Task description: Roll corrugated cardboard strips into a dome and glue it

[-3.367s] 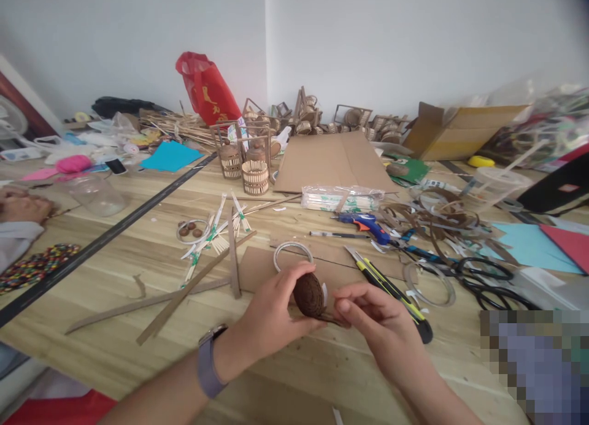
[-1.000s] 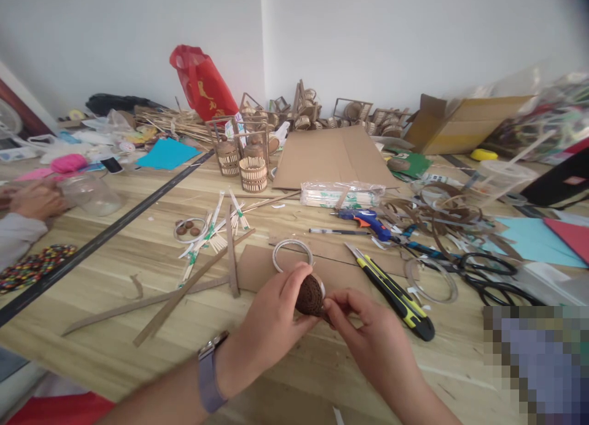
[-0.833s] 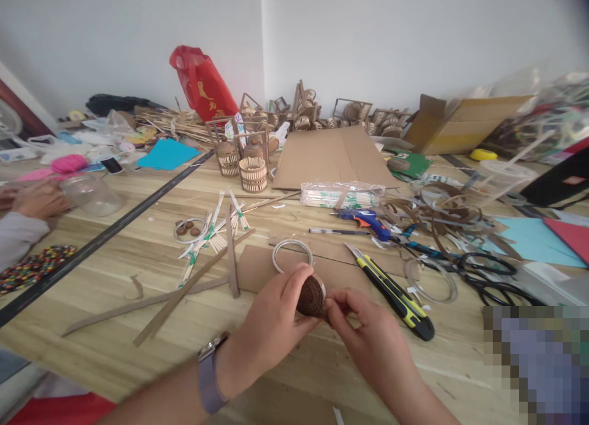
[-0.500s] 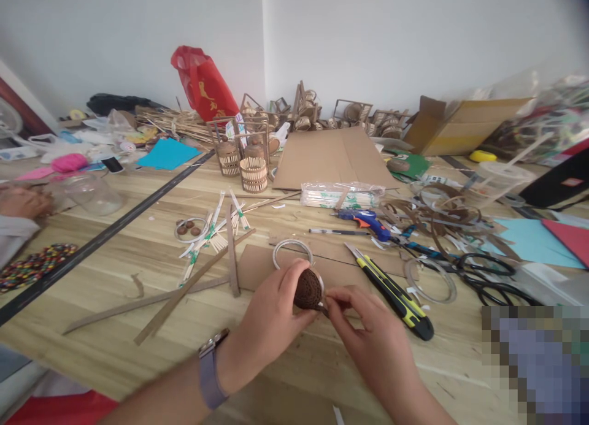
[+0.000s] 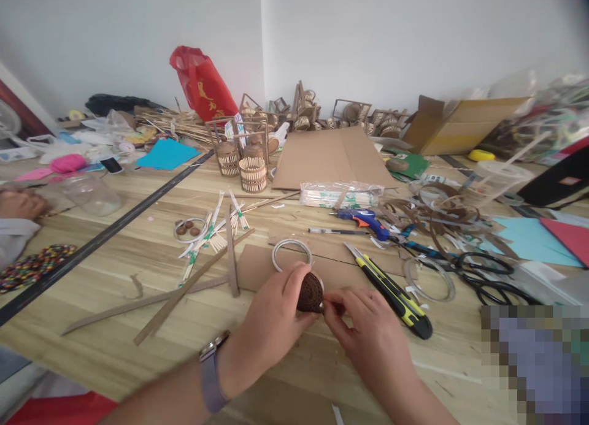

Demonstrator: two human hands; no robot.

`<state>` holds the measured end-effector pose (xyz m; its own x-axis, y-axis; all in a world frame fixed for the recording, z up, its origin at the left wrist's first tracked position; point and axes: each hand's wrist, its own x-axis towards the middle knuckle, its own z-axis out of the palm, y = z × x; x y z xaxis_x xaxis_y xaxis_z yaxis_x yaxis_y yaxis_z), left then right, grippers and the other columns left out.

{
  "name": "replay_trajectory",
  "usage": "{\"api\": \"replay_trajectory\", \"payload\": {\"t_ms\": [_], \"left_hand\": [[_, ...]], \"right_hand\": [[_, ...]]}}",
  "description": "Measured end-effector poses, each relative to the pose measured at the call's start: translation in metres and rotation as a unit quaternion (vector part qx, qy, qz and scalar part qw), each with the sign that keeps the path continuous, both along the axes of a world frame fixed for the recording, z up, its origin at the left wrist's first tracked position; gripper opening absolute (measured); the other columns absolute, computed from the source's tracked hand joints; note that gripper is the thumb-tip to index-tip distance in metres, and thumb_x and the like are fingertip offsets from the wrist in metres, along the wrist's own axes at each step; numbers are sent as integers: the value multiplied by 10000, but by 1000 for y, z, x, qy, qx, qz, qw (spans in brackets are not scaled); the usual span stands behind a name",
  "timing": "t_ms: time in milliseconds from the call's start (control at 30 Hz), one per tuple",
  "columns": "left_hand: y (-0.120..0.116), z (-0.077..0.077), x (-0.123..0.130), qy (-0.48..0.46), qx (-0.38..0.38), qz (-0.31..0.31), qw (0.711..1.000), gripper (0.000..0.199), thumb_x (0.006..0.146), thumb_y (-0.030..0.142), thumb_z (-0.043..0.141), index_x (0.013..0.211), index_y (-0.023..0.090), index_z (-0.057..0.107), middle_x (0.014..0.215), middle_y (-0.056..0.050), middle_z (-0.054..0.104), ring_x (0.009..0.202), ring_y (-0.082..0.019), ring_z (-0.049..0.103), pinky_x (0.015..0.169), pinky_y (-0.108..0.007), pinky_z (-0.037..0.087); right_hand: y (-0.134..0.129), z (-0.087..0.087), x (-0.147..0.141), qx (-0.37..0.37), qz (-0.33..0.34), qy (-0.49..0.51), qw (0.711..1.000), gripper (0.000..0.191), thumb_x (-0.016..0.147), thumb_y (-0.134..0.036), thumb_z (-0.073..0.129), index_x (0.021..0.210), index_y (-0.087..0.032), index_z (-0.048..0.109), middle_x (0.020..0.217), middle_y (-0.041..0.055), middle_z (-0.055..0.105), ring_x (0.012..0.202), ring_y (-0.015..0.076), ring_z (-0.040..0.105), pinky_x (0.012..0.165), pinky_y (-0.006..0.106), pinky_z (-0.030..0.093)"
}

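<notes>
Tabletop [image 5: 151, 247], right hand [image 5: 369, 328] nearer coil [image 5: 310, 294], seemingly touching

At the back, a tilted red bag [image 5: 206, 91] stands left of a box [image 5: 464, 130]. Blue paper [image 5: 166, 154] lies near a clear jar [image 5: 92, 195], with beads [image 5: 35, 268] nearer the front. A pen [image 5: 338, 232] lies just beside a glue gun [image 5: 367, 221], and a cup [image 5: 501, 175] sits beyond black scissors [image 5: 473, 276].

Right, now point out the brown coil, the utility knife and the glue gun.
Brown coil [image 5: 310, 293], head view: the middle of its spiral face.
Utility knife [image 5: 392, 295], head view: the middle of its yellow-and-black handle.
Glue gun [image 5: 365, 216], head view: its blue body.
</notes>
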<state>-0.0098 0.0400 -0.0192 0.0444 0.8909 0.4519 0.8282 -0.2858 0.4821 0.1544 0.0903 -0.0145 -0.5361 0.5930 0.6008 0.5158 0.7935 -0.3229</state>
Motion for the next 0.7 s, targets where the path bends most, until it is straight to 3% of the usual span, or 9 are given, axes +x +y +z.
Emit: {"api": "replay_trajectory", "payload": {"t_ms": [267,567,700], "left_hand": [[-1,-1,3,28,1,-2,1000,760,675,35,778,1303,169,371,1259,-178,607,1115,-326,627,919,-462,551],[0,-1,1,27,6,-19,999,733,710,55,760,1321,161,369,1283,-172,593,1159,-301,598,961,-439,527],[2,-1,-1,22,-2,-21,1000,776,659,56,807,1300,181,388,1279,-160,598,1159,-304,598,963,-442,525]], "right_hand": [[1,3,-1,55,-17,-38,998,242,876,-138,486,650,-195,553,540,-31,550,498,137,490,629,288,286],[2,5,0,26,-10,-37,999,191,842,-130,484,674,-203,539,560,-33,553,512,138,485,659,288,286],[8,9,7,23,-23,-43,999,180,827,-133,474,669,-207,516,561,-37,547,520,138,493,677,293,301]]}}
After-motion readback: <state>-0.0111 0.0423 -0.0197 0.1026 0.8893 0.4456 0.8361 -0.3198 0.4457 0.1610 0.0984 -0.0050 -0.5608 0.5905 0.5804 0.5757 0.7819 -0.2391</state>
